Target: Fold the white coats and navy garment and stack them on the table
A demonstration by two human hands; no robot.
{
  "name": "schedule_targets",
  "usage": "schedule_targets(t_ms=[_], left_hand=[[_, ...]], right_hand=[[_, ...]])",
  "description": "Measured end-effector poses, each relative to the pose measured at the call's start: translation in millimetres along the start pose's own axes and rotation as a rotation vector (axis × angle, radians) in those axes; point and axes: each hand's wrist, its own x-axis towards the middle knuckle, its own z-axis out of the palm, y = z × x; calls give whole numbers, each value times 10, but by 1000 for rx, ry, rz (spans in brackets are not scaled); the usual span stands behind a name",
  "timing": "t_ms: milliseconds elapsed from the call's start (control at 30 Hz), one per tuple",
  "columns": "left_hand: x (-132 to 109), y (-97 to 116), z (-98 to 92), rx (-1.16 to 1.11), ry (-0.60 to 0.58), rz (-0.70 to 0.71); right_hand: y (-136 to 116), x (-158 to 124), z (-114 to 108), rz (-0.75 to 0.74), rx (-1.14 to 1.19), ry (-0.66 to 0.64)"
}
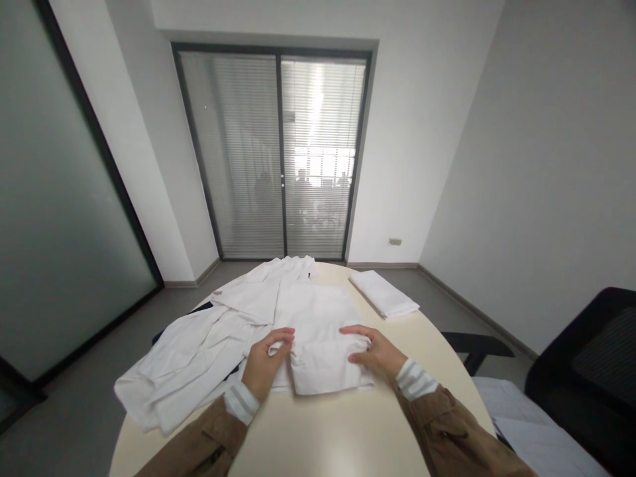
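Observation:
A white cloth (325, 364), partly folded over on itself, lies in front of me on the round table. My left hand (268, 358) pinches its left side, thumb and fingers closed at the edge. On the opposite side my right hand (375, 351) grips the cloth between thumb and fingers, near the fold. The near part of the cloth looks slightly raised off the layers under it. Against its left side spreads a loose heap of rumpled white cloth (199, 361), with bits of dark fabric showing beneath.
A folded white cloth (385, 293) lies at the table's far right. The pale round table (308, 440) curves close around my arms. To the right stands a black office chair (591, 371) with white cloth (531, 424) on its seat. Glass doors (278, 152) are beyond.

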Motion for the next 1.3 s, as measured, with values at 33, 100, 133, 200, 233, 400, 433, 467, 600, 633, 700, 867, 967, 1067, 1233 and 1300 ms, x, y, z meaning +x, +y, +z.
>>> schedule_targets(t_ms=[33,100,133,200,233,400,433,467,600,633,700,867,967,1067,1233,1300], left_hand=[[-9,4,16,-34,-16,13],[-28,29,56,-108,-45,50],[-36,47,79,-129,-50,72],[-43,87,128,-107,-44,119],[-40,103,153,-71,-39,140],[41,85,232,45,36,157],[64,67,232,40,63,148],[87,48,225,38,90,141],[142,4,139,188,141,198],[144,5,110,258,124,226],[136,22,52,413,56,256],[62,126,-24,759,-27,237],[13,193,-18,926,-1,346],[-1,242,5,1031,-48,446],[67,297,32,1131,-186,505],[95,300,30,1160,-208,528]], right_hand=[[-12,11,0,-27,-17,38],[-21,35,7,-79,-37,126],[-20,48,17,-103,-45,164],[-12,66,51,-143,-71,210],[-8,71,73,-157,-88,219],[-10,67,170,-163,-145,207],[-14,64,178,-157,-150,204],[-18,64,181,-153,-154,204],[-4,69,161,-174,-200,230],[5,69,151,-182,-234,239],[18,61,128,-170,-342,237],[-73,-19,137,-104,-832,323],[-191,-79,242,-229,-1053,436],[-280,-102,398,-322,-1170,396],[-306,-35,567,-277,-1297,228],[-301,-7,582,-236,-1340,197]])
